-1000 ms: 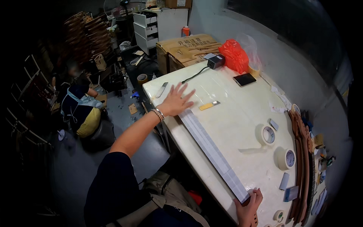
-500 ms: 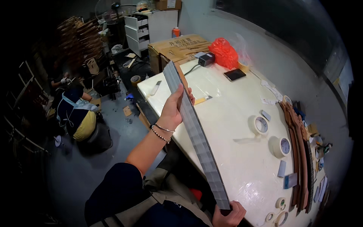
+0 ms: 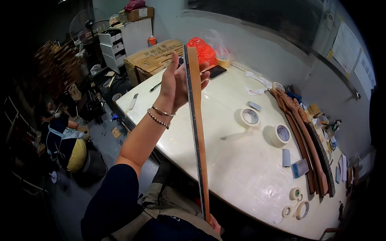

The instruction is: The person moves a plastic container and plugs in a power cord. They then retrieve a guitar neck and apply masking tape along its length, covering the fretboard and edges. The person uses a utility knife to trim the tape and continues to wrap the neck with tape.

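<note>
Guitar neck (image 3: 199, 132) is held in the air, near upright, between the person's torso and the worktable (image 3: 249, 172). Brown wood back is turned right; dark, pale-dotted fretboard edge shows along the left side. Upper end is backed by the left hand (image 3: 176, 90): hand spread loosely, thumb raised clear of the wood, fingers passed behind and showing on the far side. Lower end is gripped by the right hand (image 3: 216, 225), fingers closed there; most of that grip is hidden.

On the tabletop: two large masking tape rolls (image 3: 277, 136) are set near the middle, smaller tape rolls (image 3: 294, 193) are grouped nearer the front. A grey block (image 3: 286, 158) and a blue packet (image 3: 300, 168) are placed beside a row of other guitar necks (image 3: 307, 152) along the right side. Red plastic bag (image 3: 203, 50) and phone (image 3: 217, 72) are left at the far end, beyond the left hand. Flat blade (image 3: 133, 101) is laid near the left corner.
</note>
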Demonstrator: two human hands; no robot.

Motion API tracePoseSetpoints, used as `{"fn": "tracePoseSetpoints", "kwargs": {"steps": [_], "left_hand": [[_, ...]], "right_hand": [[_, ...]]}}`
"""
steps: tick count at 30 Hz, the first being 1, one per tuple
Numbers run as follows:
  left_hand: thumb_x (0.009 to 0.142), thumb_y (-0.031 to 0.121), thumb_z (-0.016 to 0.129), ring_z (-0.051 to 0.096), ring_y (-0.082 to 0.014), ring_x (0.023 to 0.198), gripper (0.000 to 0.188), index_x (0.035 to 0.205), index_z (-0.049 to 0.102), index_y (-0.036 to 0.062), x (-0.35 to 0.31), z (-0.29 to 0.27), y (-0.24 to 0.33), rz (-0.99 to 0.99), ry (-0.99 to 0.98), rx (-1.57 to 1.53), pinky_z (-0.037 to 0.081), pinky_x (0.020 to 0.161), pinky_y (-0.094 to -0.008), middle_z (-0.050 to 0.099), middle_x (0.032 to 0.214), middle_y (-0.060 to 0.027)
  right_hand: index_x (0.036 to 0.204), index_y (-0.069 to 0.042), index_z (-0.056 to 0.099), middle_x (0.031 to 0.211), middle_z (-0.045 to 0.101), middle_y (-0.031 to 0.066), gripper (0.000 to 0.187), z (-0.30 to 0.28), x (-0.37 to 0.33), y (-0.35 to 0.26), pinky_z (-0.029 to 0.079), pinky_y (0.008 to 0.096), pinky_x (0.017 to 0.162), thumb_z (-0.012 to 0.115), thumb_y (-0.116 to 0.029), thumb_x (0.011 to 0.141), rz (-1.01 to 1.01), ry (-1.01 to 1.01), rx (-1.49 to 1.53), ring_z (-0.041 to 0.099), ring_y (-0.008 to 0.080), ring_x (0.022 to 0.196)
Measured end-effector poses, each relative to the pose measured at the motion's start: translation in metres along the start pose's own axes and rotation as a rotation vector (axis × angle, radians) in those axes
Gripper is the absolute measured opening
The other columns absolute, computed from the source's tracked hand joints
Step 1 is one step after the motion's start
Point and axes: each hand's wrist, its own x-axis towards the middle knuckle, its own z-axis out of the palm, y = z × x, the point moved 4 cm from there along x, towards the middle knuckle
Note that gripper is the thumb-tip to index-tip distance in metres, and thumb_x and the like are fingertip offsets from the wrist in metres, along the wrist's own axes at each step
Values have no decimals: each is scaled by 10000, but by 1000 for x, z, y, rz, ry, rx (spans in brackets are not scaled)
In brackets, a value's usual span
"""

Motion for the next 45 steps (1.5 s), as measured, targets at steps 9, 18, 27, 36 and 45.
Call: {"fn": "tracePoseSetpoints", "kwargs": {"steps": [9, 18, 27, 36, 45], "left_hand": [[803, 599, 542, 554, -136, 687, 731, 1229, 426, 16, 35, -4, -4, 22, 75, 211, 498, 610, -261, 546, 828, -39], [876, 495, 507, 504, -106, 680, 744, 1388, 202, 50, -38, 19, -103, -161, -129, 265, 452, 681, -295, 484, 804, -26], [833, 308, 630, 607, -264, 929, 810, 1416, 133, 44, -148, 23, -177, -407, -472, 199, 470, 866, -397, 554, 1026, -156], [928, 527, 202, 510, -393, 1118, 712, 1308, 338, -60, 10, 54, -54, -29, -257, 35, 438, 927, -452, 488, 1226, -220], [952, 436, 335, 576, -283, 1058, 581, 1247, 432, -56, 31, 27, -45, 24, -33, 182, 506, 854, -347, 557, 1164, -205]], "right_hand": [[1084, 14, 541, 921, 583, 68, 352, 0, -6, 3, 441, 272, 701, 633, -178, 803, -77, 129, 50, 549, 125, 819], [902, -12, 529, 724, 461, -1, 265, 37, 5, -78, 398, 253, 598, 664, -64, 680, 137, 146, 302, 484, 103, 651], [1269, 52, 368, 716, 573, 80, 595, 25, 30, -101, 448, 233, 570, 568, -8, 712, -146, -48, 147, 500, 105, 548], [1005, 43, 589, 836, 643, 89, 346, -59, -28, -11, 473, 296, 670, 647, -238, 812, -10, 176, -254, 591, 137, 752], [955, 25, 649, 811, 666, 116, 314, -66, -31, 14, 481, 322, 650, 667, -249, 802, 25, 190, -245, 619, 192, 726]]}}
